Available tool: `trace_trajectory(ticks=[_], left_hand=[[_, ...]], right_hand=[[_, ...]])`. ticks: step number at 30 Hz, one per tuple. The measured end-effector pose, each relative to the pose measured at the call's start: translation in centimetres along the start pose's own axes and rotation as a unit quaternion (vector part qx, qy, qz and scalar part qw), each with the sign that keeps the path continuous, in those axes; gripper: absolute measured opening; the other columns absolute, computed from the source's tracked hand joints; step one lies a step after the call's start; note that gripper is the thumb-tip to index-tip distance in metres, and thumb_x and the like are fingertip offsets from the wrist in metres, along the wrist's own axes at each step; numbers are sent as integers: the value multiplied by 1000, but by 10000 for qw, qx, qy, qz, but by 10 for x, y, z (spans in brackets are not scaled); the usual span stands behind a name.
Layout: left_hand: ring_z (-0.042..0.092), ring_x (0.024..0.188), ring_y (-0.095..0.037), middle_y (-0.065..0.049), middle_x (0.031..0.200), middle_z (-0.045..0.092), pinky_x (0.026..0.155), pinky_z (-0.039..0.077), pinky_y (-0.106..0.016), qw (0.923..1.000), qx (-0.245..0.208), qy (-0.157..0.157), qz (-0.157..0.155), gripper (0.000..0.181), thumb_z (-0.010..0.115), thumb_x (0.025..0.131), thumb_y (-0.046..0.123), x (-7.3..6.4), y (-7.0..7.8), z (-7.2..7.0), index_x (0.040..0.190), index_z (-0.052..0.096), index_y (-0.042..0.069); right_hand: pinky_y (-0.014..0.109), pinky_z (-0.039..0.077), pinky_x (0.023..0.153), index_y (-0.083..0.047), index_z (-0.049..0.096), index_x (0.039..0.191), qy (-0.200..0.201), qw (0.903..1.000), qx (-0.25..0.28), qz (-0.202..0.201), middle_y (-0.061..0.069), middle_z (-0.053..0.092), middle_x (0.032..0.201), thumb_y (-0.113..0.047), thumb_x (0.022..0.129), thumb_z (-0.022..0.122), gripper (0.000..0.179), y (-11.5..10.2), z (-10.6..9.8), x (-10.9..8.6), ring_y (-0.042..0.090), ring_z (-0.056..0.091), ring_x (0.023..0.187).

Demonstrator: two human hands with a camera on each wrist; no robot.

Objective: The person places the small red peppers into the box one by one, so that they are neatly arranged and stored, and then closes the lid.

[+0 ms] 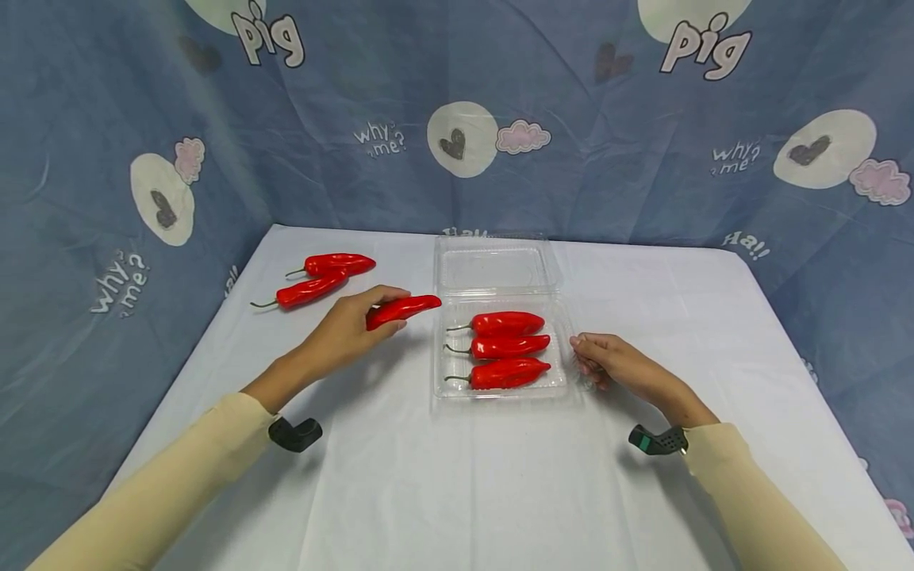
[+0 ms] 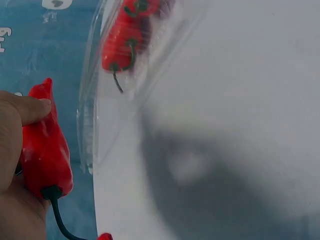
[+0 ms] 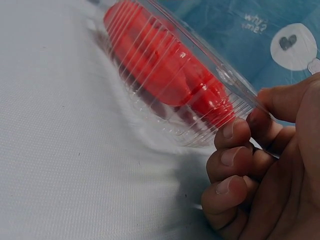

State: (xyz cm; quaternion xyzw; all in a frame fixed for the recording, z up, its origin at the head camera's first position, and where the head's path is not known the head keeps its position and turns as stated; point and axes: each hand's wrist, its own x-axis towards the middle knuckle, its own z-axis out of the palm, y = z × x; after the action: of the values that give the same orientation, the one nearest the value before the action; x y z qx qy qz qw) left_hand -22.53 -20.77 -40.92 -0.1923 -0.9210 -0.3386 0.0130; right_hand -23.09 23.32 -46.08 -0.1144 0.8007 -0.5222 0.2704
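Note:
My left hand (image 1: pixel 355 319) grips a red chili pepper (image 1: pixel 404 310) above the table, left of a clear plastic clamshell box (image 1: pixel 440 349). In the left wrist view this pepper (image 2: pixel 47 150) has its green stem hanging toward the palm side, with the thumb across its upper part. Three red peppers (image 1: pixel 505 347) lie side by side in the box, stems to the left. At the box's right edge my right hand (image 1: pixel 620 366) pinches the rim between thumb and forefinger; the right wrist view shows the other fingers curled beside the ribbed wall (image 3: pixel 150 65).
Two more red peppers (image 1: pixel 309 292) lie at the table's back left, one partly behind the other. The box's lid (image 1: pixel 493 268) is folded open toward the back edge. A blue printed curtain (image 1: pixel 571 190) surrounds the white-covered table (image 1: pixel 528 484).

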Motion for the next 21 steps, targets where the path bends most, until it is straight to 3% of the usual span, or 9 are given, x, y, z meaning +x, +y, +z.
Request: trace_trajectory(ticks=[13,21], left_hand=[[60,92,-17,4,117,68,75,55,-32,9989,-304,-184,296,48,77,91,28,13,27,11,136,61,23],[62,97,-14,6,124,66,84,56,-29,9970,-489,-361,474,47,76,92,26,23,40,21,137,60,21]], right_hand=[[28,43,55,4,50,91,9,10000,-27,10,6,49,77,-37,108,46,44,0,0,0,15,47,64],[28,44,55,4,50,92,-5,10000,30,-39,6,49,77,-37,108,46,44,0,0,0,14,47,63]])
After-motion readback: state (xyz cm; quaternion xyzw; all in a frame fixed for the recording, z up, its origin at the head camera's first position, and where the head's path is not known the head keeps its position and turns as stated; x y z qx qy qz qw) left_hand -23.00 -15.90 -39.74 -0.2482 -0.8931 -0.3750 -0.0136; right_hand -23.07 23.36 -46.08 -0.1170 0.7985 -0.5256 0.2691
